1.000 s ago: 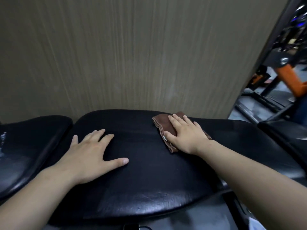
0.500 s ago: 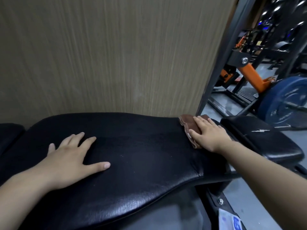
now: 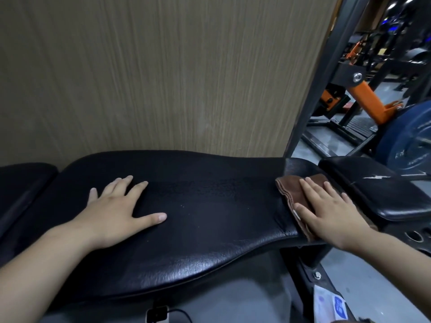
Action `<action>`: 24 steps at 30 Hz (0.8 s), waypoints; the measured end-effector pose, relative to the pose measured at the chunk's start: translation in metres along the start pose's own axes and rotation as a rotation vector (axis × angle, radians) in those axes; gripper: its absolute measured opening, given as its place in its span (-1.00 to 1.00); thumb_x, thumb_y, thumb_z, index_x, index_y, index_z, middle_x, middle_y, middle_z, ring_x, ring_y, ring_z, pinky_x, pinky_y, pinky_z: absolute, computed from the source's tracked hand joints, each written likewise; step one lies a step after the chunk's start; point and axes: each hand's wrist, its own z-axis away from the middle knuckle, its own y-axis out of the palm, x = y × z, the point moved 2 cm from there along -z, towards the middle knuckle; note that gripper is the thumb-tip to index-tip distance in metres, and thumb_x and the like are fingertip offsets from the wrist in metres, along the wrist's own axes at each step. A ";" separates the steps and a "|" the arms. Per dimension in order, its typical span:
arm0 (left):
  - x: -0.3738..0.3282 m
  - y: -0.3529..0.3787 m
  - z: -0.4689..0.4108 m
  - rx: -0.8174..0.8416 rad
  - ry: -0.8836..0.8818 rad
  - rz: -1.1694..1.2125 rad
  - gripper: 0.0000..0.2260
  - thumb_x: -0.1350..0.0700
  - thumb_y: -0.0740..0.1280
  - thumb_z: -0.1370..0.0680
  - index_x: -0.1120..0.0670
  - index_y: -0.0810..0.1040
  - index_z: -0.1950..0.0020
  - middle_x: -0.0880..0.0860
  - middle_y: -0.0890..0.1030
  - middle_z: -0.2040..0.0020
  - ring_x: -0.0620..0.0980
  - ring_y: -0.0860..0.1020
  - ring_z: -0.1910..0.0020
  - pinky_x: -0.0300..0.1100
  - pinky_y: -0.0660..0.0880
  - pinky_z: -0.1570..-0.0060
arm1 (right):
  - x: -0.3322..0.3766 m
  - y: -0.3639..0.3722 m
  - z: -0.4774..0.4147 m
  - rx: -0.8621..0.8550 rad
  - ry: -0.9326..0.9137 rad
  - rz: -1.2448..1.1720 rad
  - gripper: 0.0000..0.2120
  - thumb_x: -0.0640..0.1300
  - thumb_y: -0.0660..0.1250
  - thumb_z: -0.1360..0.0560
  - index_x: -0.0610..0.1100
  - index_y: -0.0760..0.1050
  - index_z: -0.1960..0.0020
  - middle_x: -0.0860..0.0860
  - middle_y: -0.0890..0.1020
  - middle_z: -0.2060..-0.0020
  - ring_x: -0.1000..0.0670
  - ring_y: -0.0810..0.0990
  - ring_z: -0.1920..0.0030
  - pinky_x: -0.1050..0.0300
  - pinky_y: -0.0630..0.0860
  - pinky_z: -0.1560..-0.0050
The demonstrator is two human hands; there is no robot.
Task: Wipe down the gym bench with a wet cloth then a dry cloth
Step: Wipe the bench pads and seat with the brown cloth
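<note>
Since a moment ago our right hand (image 3: 331, 214) has slid the brown cloth (image 3: 294, 194) to the right end of the black bench pad (image 3: 198, 229), fingers flat on it, not clenched. Our left hand (image 3: 116, 212) presses open-palmed near the pad's left end. Behind stand a wood-grain wall (image 3: 151, 73) and a blue weight plate (image 3: 410, 141).

Both forearms bare, no sleeves or jewellery in view; left hand (image 3: 112, 213) and right hand (image 3: 331, 215) ungloved.
</note>
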 end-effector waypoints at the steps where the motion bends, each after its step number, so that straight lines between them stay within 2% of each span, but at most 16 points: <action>1: 0.000 0.000 0.000 0.003 -0.001 0.004 0.10 -0.70 -0.15 -0.17 -0.17 -0.07 -0.61 -0.01 -0.11 -0.63 0.01 -0.16 -0.60 0.23 -0.11 -0.52 | 0.012 0.000 0.007 0.004 -0.028 0.008 -0.30 0.32 -0.06 -0.57 0.09 -0.15 -0.62 0.14 -0.07 -0.61 -0.10 -0.07 -0.60 -0.19 0.00 -0.53; 5: -0.001 -0.001 0.001 -0.001 -0.005 0.027 0.06 -0.67 -0.08 -0.22 -0.16 -0.06 -0.61 0.00 -0.10 -0.63 0.01 -0.16 -0.60 0.23 -0.14 -0.52 | 0.063 0.001 0.023 0.039 -0.168 0.050 -0.13 0.42 -0.34 -0.38 0.08 -0.20 -0.61 0.12 -0.13 -0.61 -0.13 -0.12 -0.60 -0.21 -0.04 -0.51; 7: 0.000 -0.002 0.002 -0.004 -0.001 0.045 0.07 -0.67 -0.06 -0.21 -0.14 -0.09 -0.61 0.00 -0.09 -0.63 0.00 -0.16 -0.60 0.22 -0.14 -0.53 | 0.088 0.002 0.025 0.050 -0.233 0.067 -0.09 0.41 -0.40 -0.33 0.06 -0.23 -0.61 0.10 -0.15 -0.61 -0.14 -0.14 -0.60 -0.24 -0.05 -0.51; 12: 0.007 -0.007 0.010 -0.021 0.006 0.078 0.07 -0.62 0.00 -0.26 -0.09 -0.19 -0.62 -0.01 -0.09 -0.63 -0.02 -0.11 -0.60 0.24 -0.12 -0.53 | 0.150 0.007 0.035 0.086 -0.398 0.110 -0.10 0.39 -0.44 -0.34 0.01 -0.29 -0.60 0.03 -0.19 -0.61 -0.18 -0.18 -0.59 -0.29 -0.06 -0.52; 18: 0.052 -0.011 0.020 -0.044 -0.062 0.045 -0.15 -0.48 0.03 -0.47 -0.04 -0.05 -0.63 0.02 -0.07 -0.64 0.00 -0.11 -0.60 0.28 -0.16 -0.51 | 0.228 0.010 0.054 0.144 -0.526 0.150 -0.12 0.36 -0.48 -0.34 -0.03 -0.38 -0.57 -0.03 -0.27 -0.59 -0.22 -0.25 -0.58 -0.33 -0.10 -0.51; 24: 0.106 -0.018 0.032 -0.070 -0.157 0.056 -0.30 -0.38 0.01 -0.57 -0.02 0.09 -0.61 0.04 0.01 -0.63 0.03 -0.07 -0.60 0.31 -0.15 -0.50 | 0.304 0.015 0.074 0.166 -0.602 0.142 -0.17 0.32 -0.44 -0.39 -0.07 -0.42 -0.56 -0.08 -0.31 -0.58 -0.26 -0.29 -0.56 -0.39 -0.16 -0.49</action>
